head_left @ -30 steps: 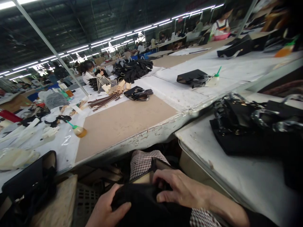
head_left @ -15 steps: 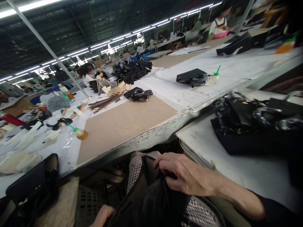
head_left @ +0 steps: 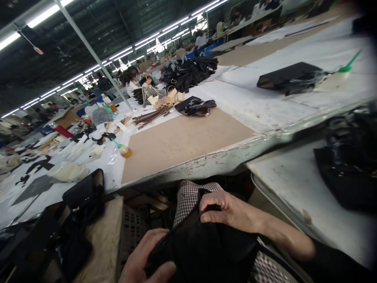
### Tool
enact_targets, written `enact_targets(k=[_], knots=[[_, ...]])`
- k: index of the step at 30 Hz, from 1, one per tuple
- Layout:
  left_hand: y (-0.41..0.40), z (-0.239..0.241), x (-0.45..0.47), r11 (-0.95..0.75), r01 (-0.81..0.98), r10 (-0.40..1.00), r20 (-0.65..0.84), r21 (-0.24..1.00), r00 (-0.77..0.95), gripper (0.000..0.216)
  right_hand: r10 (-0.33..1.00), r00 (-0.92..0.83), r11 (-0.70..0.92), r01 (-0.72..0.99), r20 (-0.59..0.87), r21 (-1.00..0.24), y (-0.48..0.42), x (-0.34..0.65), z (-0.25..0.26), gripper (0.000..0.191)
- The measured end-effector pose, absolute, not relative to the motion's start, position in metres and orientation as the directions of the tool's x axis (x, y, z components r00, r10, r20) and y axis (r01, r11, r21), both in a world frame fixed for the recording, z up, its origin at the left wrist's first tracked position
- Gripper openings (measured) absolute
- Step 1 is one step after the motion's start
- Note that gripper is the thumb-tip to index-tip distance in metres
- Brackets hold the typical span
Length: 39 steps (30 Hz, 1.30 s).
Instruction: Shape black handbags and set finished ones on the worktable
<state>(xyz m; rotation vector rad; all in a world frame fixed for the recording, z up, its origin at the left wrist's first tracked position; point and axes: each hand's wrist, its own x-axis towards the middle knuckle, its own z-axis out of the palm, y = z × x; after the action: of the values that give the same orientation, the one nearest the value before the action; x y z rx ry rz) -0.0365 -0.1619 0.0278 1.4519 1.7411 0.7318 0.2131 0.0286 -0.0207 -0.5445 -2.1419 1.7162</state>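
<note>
A black bag (head_left: 206,251) lies on my lap, over checked trousers (head_left: 188,198). My left hand (head_left: 147,259) grips its near left side, thumb across the black material. My right hand (head_left: 228,212) is closed on the bag's top edge, fingers curled over the rim. Both hands sit below the edge of the worktable (head_left: 206,165).
A brown board (head_left: 182,141) covers the table ahead, with a glue bottle (head_left: 123,149) at its left, a black bag (head_left: 196,107) and leather strips (head_left: 150,116) beyond. More black bags (head_left: 350,165) lie right and lower left (head_left: 82,192). Other people work far along the table.
The view has swung right and down. My left hand has come back up onto the bag's side, and my right hand has shifted from inside the opening to gripping the top edge.
</note>
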Motion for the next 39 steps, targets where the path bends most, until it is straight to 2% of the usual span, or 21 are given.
enact_targets(k=[4, 7, 10, 13, 18, 21, 24, 28, 31, 36, 39], knots=[[-0.167, 0.004, -0.038, 0.111, 0.662, 0.966, 0.078, 0.741, -0.248, 0.033, 0.428, -0.894, 0.257, -0.02, 0.132, -0.966, 0.026, 0.21, -0.018, 0.019], [-0.166, -0.01, -0.037, -0.031, 0.729, 0.96, 0.223, 0.684, -0.169, 0.039, 0.377, -0.92, 0.179, -0.041, 0.107, -0.983, 0.023, 0.211, -0.014, 0.023], [-0.162, -0.014, -0.035, -0.165, 0.766, 0.945, 0.321, 0.621, -0.057, 0.026, 0.344, -0.932, 0.142, -0.069, 0.115, -0.987, 0.022, 0.212, -0.015, 0.025], [-0.159, -0.014, -0.036, -0.202, 0.811, 0.935, 0.355, 0.55, -0.008, 0.021, 0.372, -0.92, 0.132, -0.081, 0.125, -0.988, 0.021, 0.213, -0.019, 0.025], [-0.156, -0.011, -0.041, -0.282, 0.859, 0.925, 0.358, 0.427, 0.126, 0.026, 0.367, -0.916, 0.149, -0.11, 0.158, -0.983, 0.021, 0.214, -0.023, 0.023], [-0.155, -0.005, -0.037, -0.279, 0.861, 0.92, 0.374, 0.424, 0.114, 0.019, 0.379, -0.912, 0.157, -0.102, 0.155, -0.982, 0.021, 0.214, -0.022, 0.022], [-0.155, 0.001, -0.029, -0.216, 0.846, 0.934, 0.356, 0.488, 0.033, 0.011, 0.448, -0.888, 0.176, -0.025, 0.103, -0.984, 0.021, 0.214, -0.023, 0.02], [-0.152, 0.0, -0.019, -0.063, 0.81, 0.947, 0.292, 0.582, -0.136, 0.027, 0.613, -0.79, 0.224, 0.181, -0.006, -0.958, 0.016, 0.211, -0.021, 0.017], [-0.147, -0.006, -0.013, 0.017, 0.755, 0.942, 0.243, 0.655, -0.232, 0.03, 0.682, -0.73, 0.257, 0.295, -0.043, -0.92, 0.01, 0.207, -0.016, 0.012], [-0.14, -0.007, -0.011, 0.249, 0.537, 0.878, 0.047, 0.806, -0.477, 0.038, 0.723, -0.691, 0.329, 0.343, 0.001, -0.88, 0.006, 0.204, -0.014, 0.013], [-0.138, -0.002, -0.012, 0.313, 0.447, 0.873, -0.068, 0.838, -0.484, 0.033, 0.73, -0.683, 0.326, 0.327, 0.017, -0.887, 0.008, 0.204, -0.018, 0.012]])
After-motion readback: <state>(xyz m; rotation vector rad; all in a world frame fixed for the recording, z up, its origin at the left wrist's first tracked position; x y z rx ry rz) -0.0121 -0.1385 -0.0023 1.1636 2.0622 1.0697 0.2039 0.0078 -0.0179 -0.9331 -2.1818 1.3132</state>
